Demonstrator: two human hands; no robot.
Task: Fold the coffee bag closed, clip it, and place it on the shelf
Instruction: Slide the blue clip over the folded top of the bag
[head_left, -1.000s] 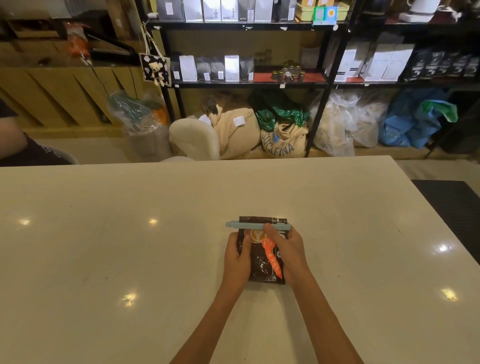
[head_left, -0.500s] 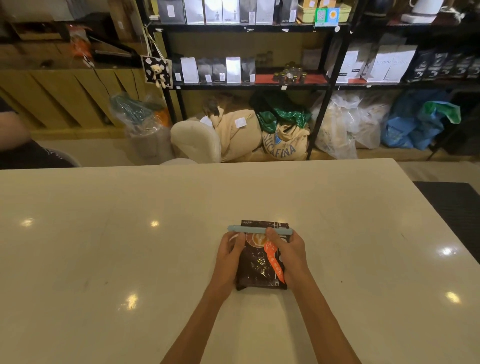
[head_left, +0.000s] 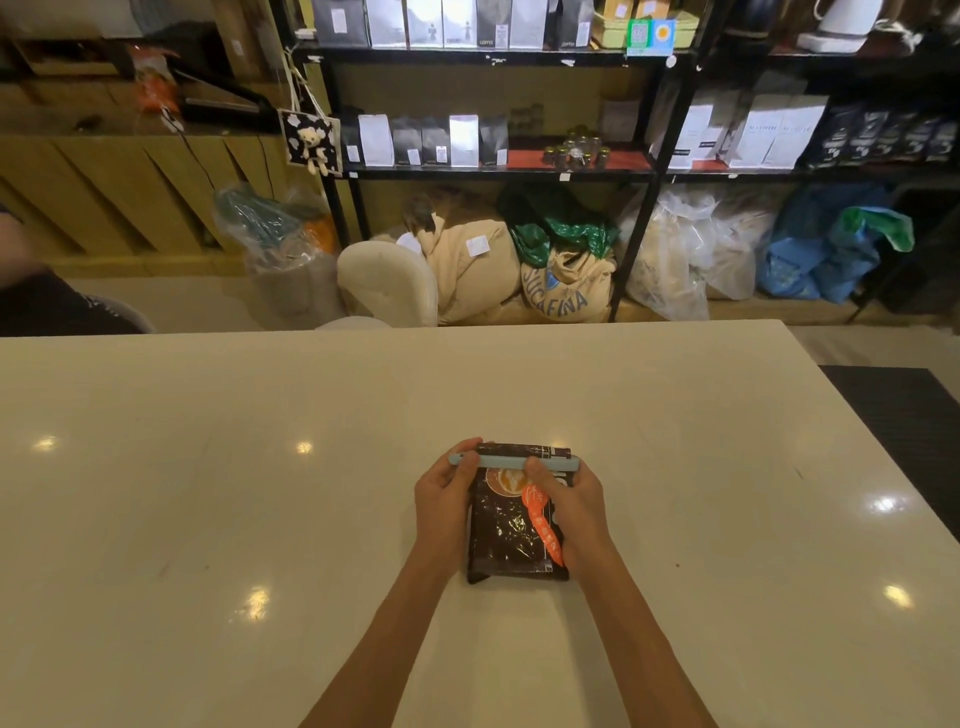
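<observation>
A dark brown coffee bag (head_left: 511, 535) with an orange stripe lies flat on the cream table (head_left: 208, 493), its top end pointing away from me. A light blue clip (head_left: 506, 461) runs across the bag's folded top. My left hand (head_left: 445, 501) grips the bag's left edge, fingers reaching up to the clip's left end. My right hand (head_left: 571, 506) holds the bag's right side, with a finger pressing on the clip. The black shelf (head_left: 498, 169) stands beyond the table.
The shelf holds rows of white, grey and dark coffee bags and small jars (head_left: 574, 153). Burlap sacks (head_left: 566, 291) and plastic bags sit on the floor under it. A cream chair back (head_left: 389, 283) stands at the table's far edge. Another person's arm (head_left: 31, 291) shows at far left.
My left hand slid up the bag's left edge from the middle to the clip's left end. The bag and my right hand stayed in place.
</observation>
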